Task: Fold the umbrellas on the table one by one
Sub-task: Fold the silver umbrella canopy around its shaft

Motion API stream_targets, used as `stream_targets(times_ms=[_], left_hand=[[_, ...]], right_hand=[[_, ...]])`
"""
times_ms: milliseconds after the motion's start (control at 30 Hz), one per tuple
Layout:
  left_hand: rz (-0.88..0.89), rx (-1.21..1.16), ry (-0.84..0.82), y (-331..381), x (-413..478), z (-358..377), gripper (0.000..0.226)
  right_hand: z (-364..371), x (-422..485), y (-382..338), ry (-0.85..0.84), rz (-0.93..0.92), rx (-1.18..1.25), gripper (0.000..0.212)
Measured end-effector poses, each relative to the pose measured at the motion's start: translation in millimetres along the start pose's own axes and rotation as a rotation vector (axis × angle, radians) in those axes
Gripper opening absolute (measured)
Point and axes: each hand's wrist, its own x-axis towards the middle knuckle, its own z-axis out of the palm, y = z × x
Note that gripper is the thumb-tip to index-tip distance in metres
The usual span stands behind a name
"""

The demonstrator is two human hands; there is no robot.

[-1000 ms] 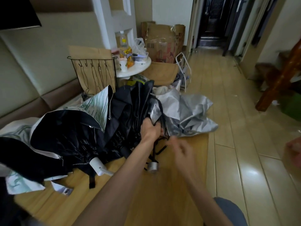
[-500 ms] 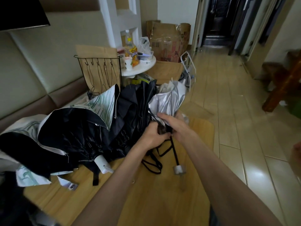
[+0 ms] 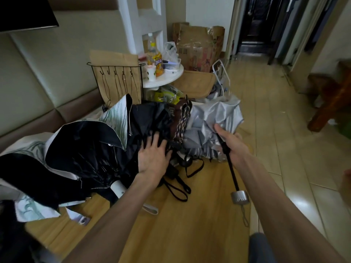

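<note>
Alignment is deciding our coming push: the black shaft (image 3: 232,171) of the silver umbrella (image 3: 222,116) is running from our right hand (image 3: 230,143) back toward us and ending in the handle (image 3: 239,196) near the table (image 3: 190,224) edge. The crumpled canopy is lying just beyond the grip. Our right hand is curling round the shaft's far end. Our left hand (image 3: 152,154) is pressing flat, fingers spread, on the black umbrella (image 3: 91,149) alongside, holding nothing.
</note>
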Motion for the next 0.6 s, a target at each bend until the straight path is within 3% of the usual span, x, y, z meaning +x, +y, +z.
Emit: stream_targets(times_ms=[100, 333, 467, 600], left_hand=[[-0.001, 0.007, 0.033, -1.7, 1.0, 5.0, 0.045], [0.019, 0.006, -0.024, 1.6, -2.0, 6.4, 0.046], [0.068, -0.201, -0.025, 10.6, 1.5, -3.6, 0.052], [0.112, -0.265, -0.205, 8.2, 4.1, -22.2, 0.067]], right_hand=[[-14.8, 4.9, -9.1, -0.002, -0.042, -0.022, 0.077], [-16.6, -20.8, -64.3, -0.053, -0.225, 0.018, 0.059], [-1.0, -40.8, -71.8, -0.107, -0.260, -0.011, 0.041], [13.5, -62.8, -84.1, -0.116, -0.326, 0.044, 0.055]])
